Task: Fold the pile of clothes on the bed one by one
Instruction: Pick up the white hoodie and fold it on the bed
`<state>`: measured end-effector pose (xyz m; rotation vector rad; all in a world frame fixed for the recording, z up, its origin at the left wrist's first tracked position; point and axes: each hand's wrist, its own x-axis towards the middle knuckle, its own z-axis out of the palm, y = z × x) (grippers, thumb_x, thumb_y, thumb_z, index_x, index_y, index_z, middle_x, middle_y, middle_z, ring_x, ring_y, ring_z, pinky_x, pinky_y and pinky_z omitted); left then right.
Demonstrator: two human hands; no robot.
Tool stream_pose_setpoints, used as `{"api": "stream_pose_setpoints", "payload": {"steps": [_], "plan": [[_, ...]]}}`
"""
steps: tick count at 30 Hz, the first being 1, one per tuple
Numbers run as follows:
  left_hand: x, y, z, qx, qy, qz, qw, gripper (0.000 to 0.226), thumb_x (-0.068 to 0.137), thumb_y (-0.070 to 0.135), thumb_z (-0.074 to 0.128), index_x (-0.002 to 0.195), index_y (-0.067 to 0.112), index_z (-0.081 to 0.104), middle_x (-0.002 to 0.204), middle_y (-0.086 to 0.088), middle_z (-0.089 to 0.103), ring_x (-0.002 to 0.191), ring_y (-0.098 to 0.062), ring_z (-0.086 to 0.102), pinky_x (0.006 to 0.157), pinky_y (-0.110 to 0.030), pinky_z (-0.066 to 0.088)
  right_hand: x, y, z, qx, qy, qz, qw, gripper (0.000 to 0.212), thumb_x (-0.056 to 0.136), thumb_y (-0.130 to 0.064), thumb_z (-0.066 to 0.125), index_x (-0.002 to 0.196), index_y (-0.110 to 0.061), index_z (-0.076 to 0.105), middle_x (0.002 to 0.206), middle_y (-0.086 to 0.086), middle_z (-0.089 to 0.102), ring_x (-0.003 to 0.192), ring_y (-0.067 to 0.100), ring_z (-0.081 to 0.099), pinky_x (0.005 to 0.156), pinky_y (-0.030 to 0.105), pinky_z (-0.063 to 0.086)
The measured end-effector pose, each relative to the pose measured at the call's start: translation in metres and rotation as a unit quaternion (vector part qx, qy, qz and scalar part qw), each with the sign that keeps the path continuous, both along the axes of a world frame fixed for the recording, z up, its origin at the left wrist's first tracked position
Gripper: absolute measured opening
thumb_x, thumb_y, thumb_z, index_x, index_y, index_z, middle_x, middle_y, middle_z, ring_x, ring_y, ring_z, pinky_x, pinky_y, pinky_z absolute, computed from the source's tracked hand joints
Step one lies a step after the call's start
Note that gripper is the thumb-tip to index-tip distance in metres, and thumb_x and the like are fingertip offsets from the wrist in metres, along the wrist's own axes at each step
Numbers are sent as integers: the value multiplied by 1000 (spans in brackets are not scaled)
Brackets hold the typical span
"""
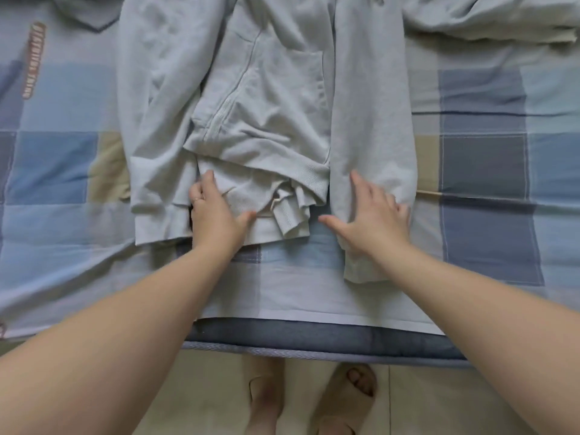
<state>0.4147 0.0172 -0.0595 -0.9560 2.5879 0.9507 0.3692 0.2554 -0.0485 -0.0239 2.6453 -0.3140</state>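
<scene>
On the bed, grey zip jacket lies spread; right hand flat, open on 3 o'clock sleeve, left hand on hem ~7 o'clock, grip unclear: smoothing step, next prob. fold sleeve across w/o rumpling.

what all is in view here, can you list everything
zip jacket: one, pale grey, spread flat mid-bed, a sleeve laid down each side
crumpled garment: one, pale grey, top right on the bed
collared garment: one, pale blue-grey, top left, mostly cut off by the frame
bed cover: one, blue, grey and beige patchwork, under the clothes
mattress edge: one, dark blue, just below the cover
floor: one, beige, bottom of view
slippers: two, beige, on the person's feet at the bottom
left hand: one, rests on the jacket's hem
right hand: one, fingers spread flat on the lower end of the sleeve on the person's right
</scene>
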Motion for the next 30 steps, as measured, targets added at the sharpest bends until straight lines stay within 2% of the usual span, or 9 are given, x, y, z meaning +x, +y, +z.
{"api": "stream_pose_setpoints", "payload": {"steps": [4,7,11,15,20,22,23,26,30], "plan": [[-12,-8,-13,11,21,30,999,57,89,12,67,139,18,41,139,-8,45,120,-25,51,95,-31,39,-22,-31,-15,-40,-6,-26,999,53,89,-54,61,127,-21,46,127,10,49,112,36,54,88,43,45],[-6,-16,-14,16,22,-2,1000,31,91,6,57,120,13,52,123,-12,55,109,-27,54,87,-29,40,-29,-38,-22,-59,14,-28,998,10,96,-24,45,100,-15,49,108,14,60,92,36,54,69,39,39],[11,-33,7,-13,4,-47,999,24,93,2,50,115,13,53,120,-13,54,93,-21,46,80,-31,36,-13,-16,-6,-57,47,-29,997,16,101,-24,40,92,-14,47,92,16,60,82,36,51,64,39,34],[38,-55,38,-68,-46,-69,994,31,90,-4,46,115,14,49,127,-14,46,88,-28,46,74,-37,35,12,40,25,34,29,-45,998,19,104,-29,37,92,-16,45,86,12,50,79,34,46,63,39,34],[71,-81,51,-110,-161,-84,977,33,86,-8,45,114,11,45,128,-21,44,87,-36,49,72,-41,41,30,107,50,144,-54,-113,982,22,102,-23,33,88,-13,48,91,14,60,78,35,53,58,33,36],[75,-75,53,-127,-168,-120,970,38,87,-5,50,120,12,46,132,-20,42,97,-37,49,79,-42,41,34,109,57,152,-62,-117,979,16,101,-24,39,96,-14,51,105,15,58,89,36,54,65,37,41],[75,-69,56,-156,-163,-148,963,42,86,-2,54,125,14,47,137,-18,40,108,-38,47,85,-44,40,36,106,59,155,-47,-102,981,15,99,-25,47,108,-15,53,116,16,55,99,38,52,73,41,44],[68,-48,57,-228,-105,-248,936,53,87,23,70,135,20,48,151,-9,36,134,-36,33,103,-47,33,44,84,57,120,80,29,989,51,84,-21,70,132,-15,51,136,15,47,119,40,45,93,50,39],[50,-35,30,-194,-114,-326,918,62,83,41,74,134,20,45,149,-9,38,131,-36,40,103,-48,37,35,30,30,31,72,168,983,64,83,-25,73,142,-22,48,146,10,45,133,36,40,103,53,35]]}}
